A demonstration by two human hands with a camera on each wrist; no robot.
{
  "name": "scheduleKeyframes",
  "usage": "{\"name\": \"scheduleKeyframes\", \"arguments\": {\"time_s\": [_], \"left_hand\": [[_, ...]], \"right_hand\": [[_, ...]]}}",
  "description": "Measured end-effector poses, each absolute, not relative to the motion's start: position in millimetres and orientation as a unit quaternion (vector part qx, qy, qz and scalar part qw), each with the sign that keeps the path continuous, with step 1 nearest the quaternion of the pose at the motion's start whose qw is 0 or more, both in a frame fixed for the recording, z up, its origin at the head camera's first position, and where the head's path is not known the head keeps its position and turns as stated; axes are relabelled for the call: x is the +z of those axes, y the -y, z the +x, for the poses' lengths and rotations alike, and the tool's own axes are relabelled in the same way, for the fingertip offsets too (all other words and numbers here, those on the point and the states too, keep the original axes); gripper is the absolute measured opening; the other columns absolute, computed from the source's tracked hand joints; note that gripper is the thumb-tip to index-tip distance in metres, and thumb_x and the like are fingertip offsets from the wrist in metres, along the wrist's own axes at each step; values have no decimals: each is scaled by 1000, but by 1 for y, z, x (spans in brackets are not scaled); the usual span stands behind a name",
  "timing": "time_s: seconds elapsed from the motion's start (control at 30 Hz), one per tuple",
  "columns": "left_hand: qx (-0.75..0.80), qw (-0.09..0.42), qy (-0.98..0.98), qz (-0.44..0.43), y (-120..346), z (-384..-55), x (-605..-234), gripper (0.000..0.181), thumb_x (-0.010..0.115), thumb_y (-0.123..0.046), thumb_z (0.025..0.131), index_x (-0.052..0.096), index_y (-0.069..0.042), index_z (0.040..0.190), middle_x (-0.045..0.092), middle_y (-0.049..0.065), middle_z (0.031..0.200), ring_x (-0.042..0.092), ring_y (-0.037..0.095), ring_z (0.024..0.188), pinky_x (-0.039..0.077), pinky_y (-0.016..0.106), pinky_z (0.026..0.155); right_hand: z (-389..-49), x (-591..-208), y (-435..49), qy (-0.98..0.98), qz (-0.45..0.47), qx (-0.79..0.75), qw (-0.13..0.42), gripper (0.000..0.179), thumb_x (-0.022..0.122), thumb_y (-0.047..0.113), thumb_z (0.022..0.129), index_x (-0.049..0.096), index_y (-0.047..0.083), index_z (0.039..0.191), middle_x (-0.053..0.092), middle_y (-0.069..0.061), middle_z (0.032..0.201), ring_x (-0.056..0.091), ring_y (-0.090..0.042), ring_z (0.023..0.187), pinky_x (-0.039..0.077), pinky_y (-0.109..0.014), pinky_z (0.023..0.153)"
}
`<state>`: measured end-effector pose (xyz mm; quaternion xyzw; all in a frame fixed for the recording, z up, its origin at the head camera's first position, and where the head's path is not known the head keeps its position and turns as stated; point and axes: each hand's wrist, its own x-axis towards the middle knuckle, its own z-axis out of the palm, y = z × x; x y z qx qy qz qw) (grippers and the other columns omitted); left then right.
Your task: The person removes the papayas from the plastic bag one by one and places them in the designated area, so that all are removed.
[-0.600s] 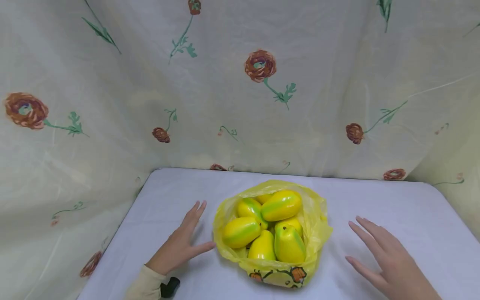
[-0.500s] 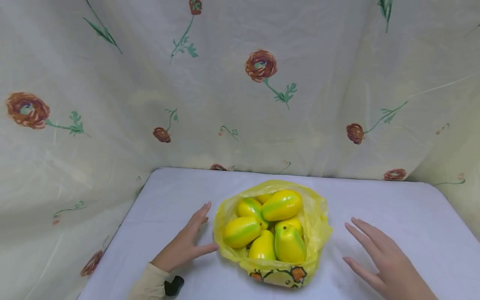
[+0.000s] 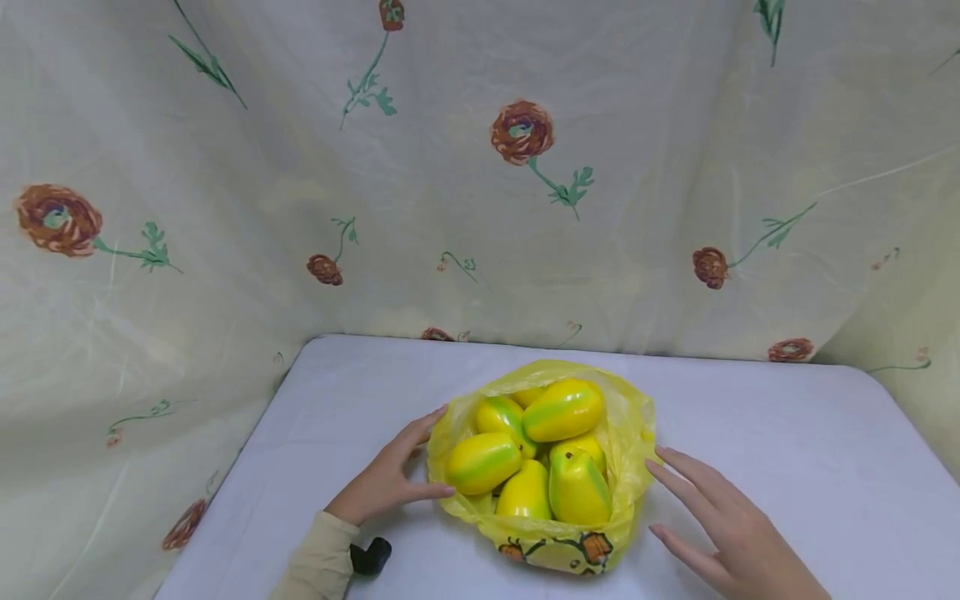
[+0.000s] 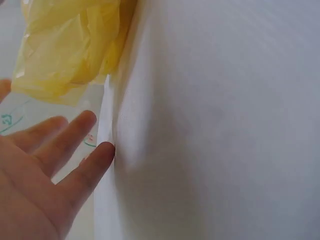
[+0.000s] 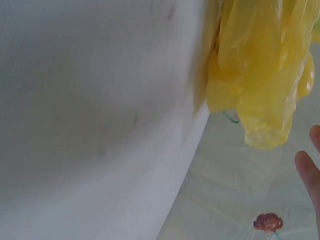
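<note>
A yellow plastic bag (image 3: 633, 492) with a cartoon print on its front stands with its mouth wide on the table. Several glossy yellow-green fruits (image 3: 564, 411), shaped like mangoes or papayas, fill it. My left hand (image 3: 386, 483) is at the bag's left side, fingers spread, with thumb and fingertips right at the rim. In the left wrist view, its fingers (image 4: 82, 172) extend just short of the yellow plastic. On the other side my right hand (image 3: 720, 525) has its fingers extended, the fingertips close to the bag's right wall. Neither hand grips anything.
A white-covered table (image 3: 787, 425) carries the bag near its middle. Behind it and to the left hangs a pale curtain (image 3: 600, 275) with printed flowers. A black strap piece (image 3: 370, 556) shows at the left wrist beside a cream sleeve (image 3: 318, 554).
Both hands have moved inward toward the bag, the left one rightward and the right one leftward. The bag and the fruits have stayed in place.
</note>
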<state>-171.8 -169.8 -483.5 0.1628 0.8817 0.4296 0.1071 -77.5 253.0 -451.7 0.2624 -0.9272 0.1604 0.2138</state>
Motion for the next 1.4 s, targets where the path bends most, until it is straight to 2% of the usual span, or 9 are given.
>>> {"name": "scheduleKeyframes", "arguments": {"time_s": [0.23,0.4,0.53,0.67,0.77,0.83,1.1,1.27,1.4], "left_hand": [[497,137,-828,220,171,-181,-489,102,86,-32,72,23,-46,151,22,-18,159,34,23,143,39,48,113],[499,159,-825,214,171,-185,-493,106,89,-35,68,24,-48,150,21,-24,157,24,17,148,27,51,119],[494,178,-825,208,171,-186,-497,111,90,-37,65,20,-51,150,16,-28,157,15,15,151,16,54,122],[499,198,-819,203,171,-186,-499,113,90,-36,65,17,-52,150,12,-29,158,12,15,151,13,54,122],[503,204,-815,202,172,-186,-499,114,90,-37,65,15,-53,150,11,-27,158,11,15,151,12,54,122],[505,206,-813,203,173,-185,-499,115,90,-37,65,14,-52,150,10,-26,159,12,16,151,11,55,122],[511,205,-811,198,173,-187,-500,118,91,-37,64,12,-54,150,8,-24,160,9,13,151,10,52,123],[512,201,-811,198,171,-186,-499,118,91,-35,64,12,-54,150,8,-23,160,7,12,152,9,51,124],[514,201,-810,197,171,-185,-500,118,91,-35,64,12,-54,150,7,-23,160,7,12,151,9,51,124]], "right_hand": [[-76,-453,-238,917,287,188,206,80,84,29,72,48,20,144,50,-3,145,47,-9,128,17,-1,110],[-77,-455,-226,905,307,200,216,77,83,28,74,49,21,143,50,-3,145,50,-11,127,25,-3,109],[-77,-456,-217,912,303,202,190,75,81,31,77,47,26,144,48,-2,147,52,-13,127,29,-5,108],[-78,-455,-210,915,306,202,168,73,80,31,79,46,28,144,45,-1,149,52,-16,127,45,-19,103],[-79,-453,-204,917,309,199,157,74,79,32,81,44,30,146,41,0,152,51,-17,129,52,-32,97],[-81,-452,-201,916,312,200,154,74,78,32,81,43,29,147,40,0,153,51,-18,130,53,-36,96],[-93,-453,-189,913,316,205,155,76,76,34,84,38,27,150,40,-1,153,52,-19,129,52,-37,98],[-98,-452,-183,927,292,201,121,75,68,45,88,32,30,152,37,1,155,50,-20,132,51,-41,101],[-100,-451,-179,937,267,204,93,78,68,51,86,31,33,152,36,3,156,50,-21,132,52,-44,100]]}}
